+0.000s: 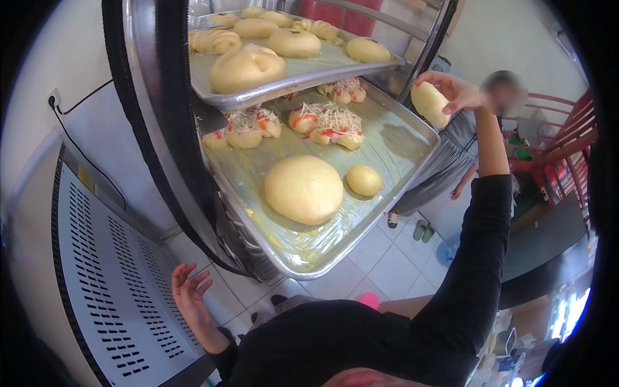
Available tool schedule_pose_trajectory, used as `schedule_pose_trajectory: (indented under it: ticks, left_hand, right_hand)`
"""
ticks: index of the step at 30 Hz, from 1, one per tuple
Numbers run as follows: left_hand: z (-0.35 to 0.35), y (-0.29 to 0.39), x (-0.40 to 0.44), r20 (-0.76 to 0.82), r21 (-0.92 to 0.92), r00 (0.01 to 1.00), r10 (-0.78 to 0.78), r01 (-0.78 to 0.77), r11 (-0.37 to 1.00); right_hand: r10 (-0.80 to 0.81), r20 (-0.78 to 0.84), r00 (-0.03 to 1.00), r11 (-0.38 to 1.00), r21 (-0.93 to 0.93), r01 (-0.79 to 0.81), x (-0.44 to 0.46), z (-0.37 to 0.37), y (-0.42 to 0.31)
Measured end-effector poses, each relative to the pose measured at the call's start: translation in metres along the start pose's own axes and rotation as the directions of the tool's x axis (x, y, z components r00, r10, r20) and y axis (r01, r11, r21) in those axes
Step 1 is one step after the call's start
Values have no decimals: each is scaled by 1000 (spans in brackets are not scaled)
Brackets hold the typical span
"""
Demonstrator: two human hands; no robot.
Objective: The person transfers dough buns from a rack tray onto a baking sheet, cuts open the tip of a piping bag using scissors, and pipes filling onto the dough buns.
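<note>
My right hand is raised at the upper right, its fingers wrapped round a pale dough piece, beside the right edge of the lower tray. On that tray lie a large round dough, a small dough ball and topped buns with shredded cheese and red bits. Above it, the upper tray bears several shaped doughs, one with a dent in its top. At the lower left my left hand hangs below the trays with its fingers apart, holding nothing.
A metal rack with a black-edged cover holds the trays. Left stands a slotted panel, with a plugged cord behind. A person in a striped garment stands beyond the rack, near red chairs and a dark counter.
</note>
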State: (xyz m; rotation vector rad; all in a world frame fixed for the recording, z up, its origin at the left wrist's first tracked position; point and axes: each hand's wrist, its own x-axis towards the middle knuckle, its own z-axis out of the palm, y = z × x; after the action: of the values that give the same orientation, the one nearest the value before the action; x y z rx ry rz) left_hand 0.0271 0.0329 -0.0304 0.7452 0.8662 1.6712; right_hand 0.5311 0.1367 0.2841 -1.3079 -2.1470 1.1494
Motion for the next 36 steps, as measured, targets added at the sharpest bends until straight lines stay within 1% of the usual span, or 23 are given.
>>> schedule_pose_trajectory:
  ticks: [2,5,8,11,12,15,16,19,20,22,23,24,25,26,27,28,29,30,31,32,33,35,36]
  left_hand:
    - [-1,0,0,-1,-2,1000,-3,3,1000]
    - [-4,-1,0,-4,-8,1000,-8,8,1000]
    - [-6,-1,1,8,-9,1000,-4,4,1000]
    - [-4,0,1,0,-7,1000,-7,7,1000]
    - [-4,0,1,1,-5,1000,-6,6,1000]
    - [-4,1,2,6,3,1000,-5,5,1000]
    - [-3,2,3,9,5,1000,-7,7,1000]
    - [1,4,4,42,42,999,-10,8,999]
    - [3,5,3,59,61,998,-14,10,998]
    - [10,14,-1,257,191,959,-115,66,979]
    - [14,20,-2,354,261,919,-175,82,962]
    - [17,23,-2,469,325,841,-270,120,938]
    - [20,25,-4,570,396,734,-370,149,906]
    - [24,24,-1,659,470,591,-465,159,868]
    - [29,19,1,723,467,491,-486,172,868]
    - [33,13,3,777,481,354,-520,199,854]
    - [36,13,3,807,512,199,-556,234,826]
    - [46,15,3,795,555,124,-593,245,795]
    - [49,13,6,797,583,25,-604,231,779]
    - [55,9,4,795,602,-76,-602,225,766]
    - [61,4,1,800,599,-138,-583,223,769]
    - [62,-3,-6,797,600,-233,-557,208,772]
    - [61,-2,-10,795,600,-258,-549,202,774]
  right_hand:
    - [-26,2,1000,1000,13,26,1,-3,3]
    - [-35,21,999,995,98,33,2,-1,4]
    - [12,55,998,997,80,-16,7,4,1]
    - [134,74,988,987,-98,-127,12,13,-2]
    - [142,80,987,960,-255,-117,15,14,1]
    - [159,113,981,878,-470,-88,23,25,12]
    - [174,70,982,839,-533,-111,23,33,8]
    - [172,116,978,727,-685,-47,28,41,10]
    - [162,126,979,714,-700,-28,29,42,8]
    - [143,136,980,691,-723,0,27,45,4]
    - [91,110,990,695,-719,16,23,43,3]
    - [40,76,996,697,-717,27,18,38,3]
    - [-5,34,999,699,-714,27,9,36,3]
    - [70,-63,996,707,-701,-94,-4,35,-3]
    - [48,-140,989,702,-699,-133,-20,38,-9]
    - [-23,-204,979,658,-741,-139,-41,46,-14]
    - [57,-378,924,648,-690,-322,-62,63,-28]
    - [-104,-360,927,625,-749,-220,-83,60,-15]
    - [49,-549,834,630,-631,-453,-106,84,-37]
    - [160,-541,826,641,-579,-504,-139,93,-59]
    - [242,-504,829,650,-550,-524,-163,97,-75]
    - [382,-730,566,369,-441,-818,-217,129,-70]
    - [305,-648,698,475,-531,-702,-260,127,-51]
